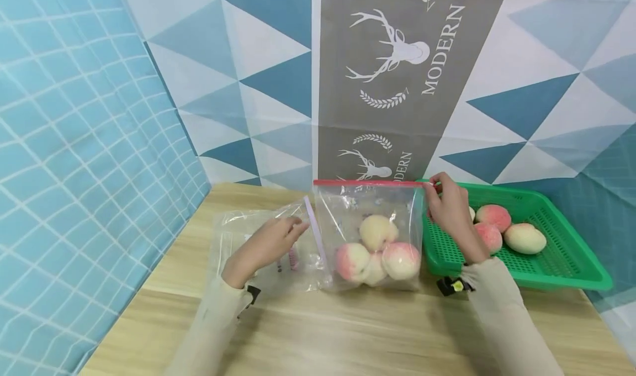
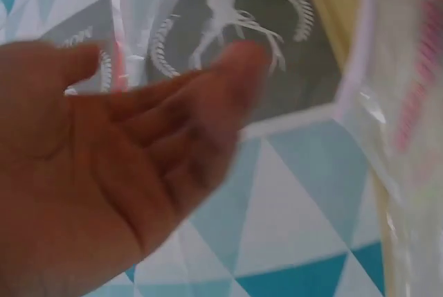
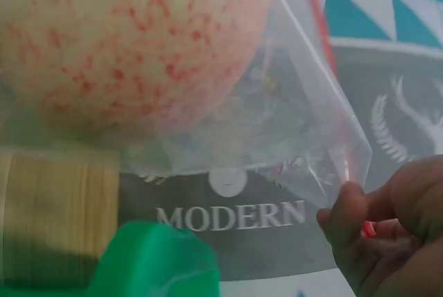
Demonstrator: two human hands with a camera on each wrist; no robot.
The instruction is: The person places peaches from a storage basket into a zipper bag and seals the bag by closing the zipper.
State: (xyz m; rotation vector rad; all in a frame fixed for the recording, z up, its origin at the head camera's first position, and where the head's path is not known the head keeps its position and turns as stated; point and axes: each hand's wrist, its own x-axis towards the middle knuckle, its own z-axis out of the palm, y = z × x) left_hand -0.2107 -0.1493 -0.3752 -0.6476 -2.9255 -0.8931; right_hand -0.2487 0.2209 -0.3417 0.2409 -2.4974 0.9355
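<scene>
A clear zip bag with a red top strip stands at the middle of the table and holds several peaches. My right hand pinches the bag's top right corner; the right wrist view shows thumb and finger on that corner, close to a large speckled peach. My left hand hovers with loosely bent fingers over a second clear bag, which lies flat with a lilac strip. In the left wrist view the left hand holds nothing.
A green basket with several more peaches stands at the right, just behind my right forearm. The wooden table meets a patterned cloth wall at the back and blue checked cloth on the left.
</scene>
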